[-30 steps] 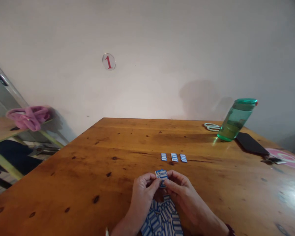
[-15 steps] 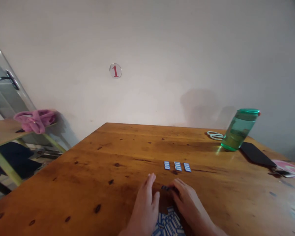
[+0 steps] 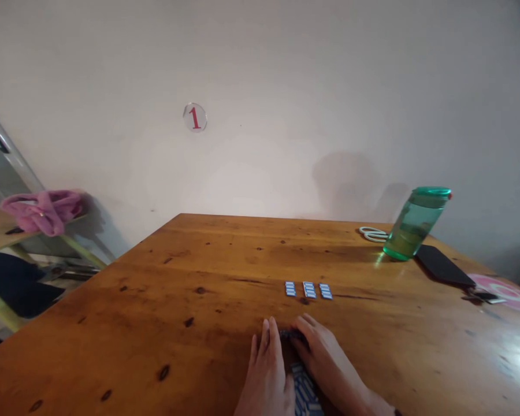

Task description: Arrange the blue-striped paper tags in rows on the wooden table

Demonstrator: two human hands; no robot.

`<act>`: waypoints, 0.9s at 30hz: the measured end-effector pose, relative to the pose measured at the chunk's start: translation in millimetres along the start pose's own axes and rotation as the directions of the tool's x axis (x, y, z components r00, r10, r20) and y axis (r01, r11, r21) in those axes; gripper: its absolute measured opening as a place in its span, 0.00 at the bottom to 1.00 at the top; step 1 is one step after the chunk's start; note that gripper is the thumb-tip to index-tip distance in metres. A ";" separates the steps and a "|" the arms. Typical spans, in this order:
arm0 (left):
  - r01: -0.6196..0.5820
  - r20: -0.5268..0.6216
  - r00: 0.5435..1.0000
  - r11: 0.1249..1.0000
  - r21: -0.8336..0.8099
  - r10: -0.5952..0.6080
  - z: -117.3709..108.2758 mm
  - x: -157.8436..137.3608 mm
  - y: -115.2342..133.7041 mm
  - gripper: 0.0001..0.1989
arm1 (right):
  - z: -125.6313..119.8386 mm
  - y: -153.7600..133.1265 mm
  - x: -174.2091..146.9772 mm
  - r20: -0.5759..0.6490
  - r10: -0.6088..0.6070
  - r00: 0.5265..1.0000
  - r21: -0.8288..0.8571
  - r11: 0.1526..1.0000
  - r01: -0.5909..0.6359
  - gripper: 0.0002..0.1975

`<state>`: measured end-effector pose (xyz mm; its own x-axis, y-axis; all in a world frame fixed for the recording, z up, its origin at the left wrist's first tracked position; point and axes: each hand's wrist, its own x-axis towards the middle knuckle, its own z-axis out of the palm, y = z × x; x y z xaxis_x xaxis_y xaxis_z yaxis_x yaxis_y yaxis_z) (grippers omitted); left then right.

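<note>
Between my two hands lies a short row of small dark-looking tiles [image 3: 285, 334]. My right hand [image 3: 323, 353] has its fingers curled onto the row's right end. My left hand [image 3: 266, 370] lies with fingers stretched out at the left end, seemingly against it. Nearer to me, a pile of small blue-and-white tiles [image 3: 305, 393] shows between the wrists, partly covered by both hands. Beyond the fingers, three little stacks or rows of such tiles stand side by side: a left one [image 3: 290, 289], a middle one [image 3: 309, 290] and a right one [image 3: 325, 290].
On the wooden table [image 3: 134, 329], a green water bottle [image 3: 416, 224] stands at the back right. A white looped cable [image 3: 372, 234], a black flat case [image 3: 444, 267] and a pink round mat [image 3: 505, 293] lie near it. A pink fluffy item [image 3: 45, 211] rests on another table at left.
My left hand has moved right, toward the small row of tiles and partly over the pile. My right hand stays at the row. The view has turned slightly right.
</note>
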<state>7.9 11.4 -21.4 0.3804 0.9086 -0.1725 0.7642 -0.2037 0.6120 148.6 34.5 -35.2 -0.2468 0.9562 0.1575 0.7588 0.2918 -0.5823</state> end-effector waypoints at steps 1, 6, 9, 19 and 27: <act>0.002 0.007 1.000 1.000 0.005 -0.002 0.2 -0.3 0.5 0.38 | 0.1 0.2 0.0 -0.001 -0.001 1.000 0.003 1.000 0.001 0.08; 0.023 0.025 0.999 0.999 0.035 -0.024 0.3 -1.1 2.1 0.38 | 0.9 1.6 -0.4 0.000 0.010 1.000 -0.005 1.000 -0.010 0.07; 0.008 0.011 1.000 1.000 0.018 -0.008 0.5 -1.1 2.4 0.37 | 0.9 1.3 -1.3 0.010 0.001 1.000 0.016 1.000 -0.001 0.08; 0.038 0.025 0.999 0.998 0.049 -0.039 -2.7 -4.4 8.6 0.37 | -2.9 -3.2 1.0 0.011 -0.001 1.000 -0.013 1.000 0.001 0.09; 0.073 0.027 0.996 0.977 0.198 -0.080 -10.2 -6.0 18.9 0.40 | -1.8 -3.8 -1.1 -0.003 -0.011 1.000 -0.080 0.997 0.011 0.07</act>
<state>14.7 5.8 -0.9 0.3322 0.9117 -0.2416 0.8779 -0.2053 0.4326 147.1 32.4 -31.7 -0.2532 0.9530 0.1666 0.8017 0.3030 -0.5152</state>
